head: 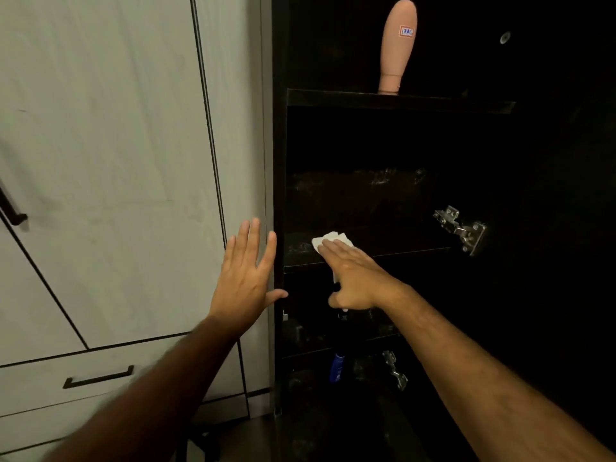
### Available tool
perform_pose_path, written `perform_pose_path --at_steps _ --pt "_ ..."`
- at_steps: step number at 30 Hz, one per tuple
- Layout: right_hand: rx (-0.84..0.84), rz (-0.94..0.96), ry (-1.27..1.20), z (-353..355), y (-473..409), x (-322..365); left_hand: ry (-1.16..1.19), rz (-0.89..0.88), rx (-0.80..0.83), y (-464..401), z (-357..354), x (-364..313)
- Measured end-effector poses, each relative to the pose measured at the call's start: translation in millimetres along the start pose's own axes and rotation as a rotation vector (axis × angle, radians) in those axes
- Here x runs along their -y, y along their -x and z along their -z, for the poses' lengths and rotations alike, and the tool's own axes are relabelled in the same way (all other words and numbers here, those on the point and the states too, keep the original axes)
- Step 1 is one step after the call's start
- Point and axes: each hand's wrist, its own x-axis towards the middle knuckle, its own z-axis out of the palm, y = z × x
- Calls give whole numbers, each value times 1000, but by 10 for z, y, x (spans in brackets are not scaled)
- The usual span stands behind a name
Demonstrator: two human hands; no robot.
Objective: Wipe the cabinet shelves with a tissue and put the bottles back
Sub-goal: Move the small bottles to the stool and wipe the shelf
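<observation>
A white tissue lies on the middle shelf of a dark open cabinet. My right hand presses flat on the tissue with straight fingers, thumb hanging below the shelf edge. My left hand is spread with straight fingers against the cabinet's left side panel, thumb at its front edge. A pink bottle stands upside down on the top shelf. A blue bottle sits low on a lower shelf, partly hidden in the dark.
Pale wardrobe doors with black handles fill the left. Metal hinges stick out on the cabinet's right side, with another hinge lower down. The cabinet's inside is very dark.
</observation>
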Motion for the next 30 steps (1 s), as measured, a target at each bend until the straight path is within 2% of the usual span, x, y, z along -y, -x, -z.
perform_pose_path --at_steps 6,10,14,17,22,28,30 --pt "31 -171 57 112 -158 17 47 17 13 9 12 -39" --pt "-8 -151 55 80 -261 248 95 -7 22 3 38 -16" --pt "-26 -12 -5 -35 -101 281 433 -14 30 24 63 12" --pt "-9 -2 -64 37 -13 147 697 70 4 -49 161 10" --pt "16 -111 -49 156 -280 260 880 102 -39 -358 327 -4" --pt "-1 16 -63 -15 -135 382 1001 138 -23 -527 347 67" --pt "-9 -4 -69 20 -89 286 1005 131 -5 -565 338 98"
